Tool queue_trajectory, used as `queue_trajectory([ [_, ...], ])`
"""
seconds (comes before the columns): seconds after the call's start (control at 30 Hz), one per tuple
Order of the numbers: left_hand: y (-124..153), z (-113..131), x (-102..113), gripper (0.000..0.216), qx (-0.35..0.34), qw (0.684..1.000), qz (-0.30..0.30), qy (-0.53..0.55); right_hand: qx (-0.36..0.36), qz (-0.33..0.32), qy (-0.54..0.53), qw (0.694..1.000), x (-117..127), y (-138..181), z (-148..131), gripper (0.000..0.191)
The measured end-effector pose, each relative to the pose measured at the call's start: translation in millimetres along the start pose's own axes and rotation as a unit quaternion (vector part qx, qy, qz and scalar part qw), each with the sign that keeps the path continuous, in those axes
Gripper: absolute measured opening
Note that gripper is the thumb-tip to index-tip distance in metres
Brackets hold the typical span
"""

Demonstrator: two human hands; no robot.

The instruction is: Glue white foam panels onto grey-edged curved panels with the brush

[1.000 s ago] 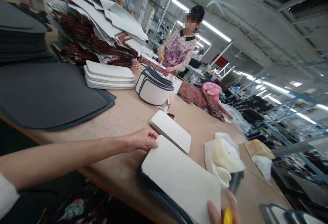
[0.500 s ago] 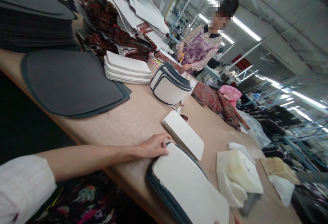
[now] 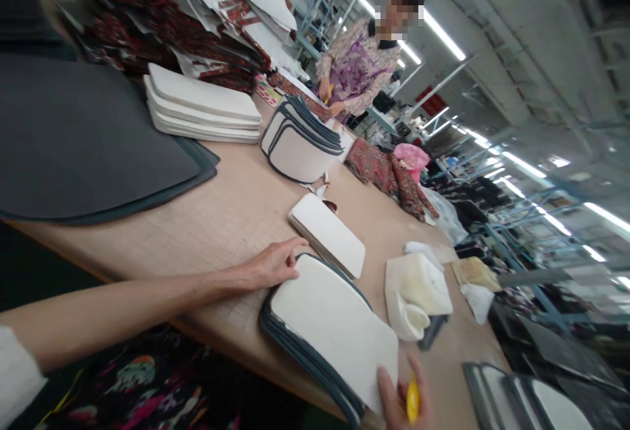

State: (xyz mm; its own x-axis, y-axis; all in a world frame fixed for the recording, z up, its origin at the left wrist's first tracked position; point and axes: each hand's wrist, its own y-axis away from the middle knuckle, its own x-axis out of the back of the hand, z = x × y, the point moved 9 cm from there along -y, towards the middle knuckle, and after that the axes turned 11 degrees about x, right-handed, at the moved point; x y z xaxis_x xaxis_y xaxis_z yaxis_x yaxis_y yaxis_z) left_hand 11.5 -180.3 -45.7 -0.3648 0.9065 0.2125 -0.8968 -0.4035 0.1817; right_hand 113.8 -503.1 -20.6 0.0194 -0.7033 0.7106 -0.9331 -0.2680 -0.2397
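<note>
My left hand (image 3: 272, 263) lies on the far left corner of a white foam panel (image 3: 329, 322), fingers spread and pressing on its edge. That panel tops a stack of dark-edged pieces (image 3: 300, 351) at the table's near edge. My right hand (image 3: 401, 397) shows at the bottom, touching the panel's near corner and gripping a small yellow tool (image 3: 412, 400). Another white panel (image 3: 327, 233) lies just beyond the stack.
A wooden table (image 3: 221, 213) carries large grey sheets (image 3: 83, 134), a pile of white panels (image 3: 201, 111), a stack of trimmed pieces (image 3: 300, 144), patterned fabric (image 3: 388, 177) and a pot wrapped in white cloth (image 3: 416, 292). A person in a purple patterned top (image 3: 357, 75) works at the far end.
The white panel has come down flat onto the dark-edged stack. My right hand with the yellow tool left the view and is back at the panel's near corner. The view shifted.
</note>
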Motion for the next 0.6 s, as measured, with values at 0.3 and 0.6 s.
queue_trajectory([
  [0.3,-7,3,-1,0.065,0.003,0.999,-0.006,-0.031,-0.018,-0.040,-0.092,0.995,-6,-2,-6,0.071],
  [0.6,-11,-5,-2,0.061,0.046,0.998,-0.039,-0.022,-0.014,-0.042,-0.184,0.982,-11,-5,-6,0.066],
])
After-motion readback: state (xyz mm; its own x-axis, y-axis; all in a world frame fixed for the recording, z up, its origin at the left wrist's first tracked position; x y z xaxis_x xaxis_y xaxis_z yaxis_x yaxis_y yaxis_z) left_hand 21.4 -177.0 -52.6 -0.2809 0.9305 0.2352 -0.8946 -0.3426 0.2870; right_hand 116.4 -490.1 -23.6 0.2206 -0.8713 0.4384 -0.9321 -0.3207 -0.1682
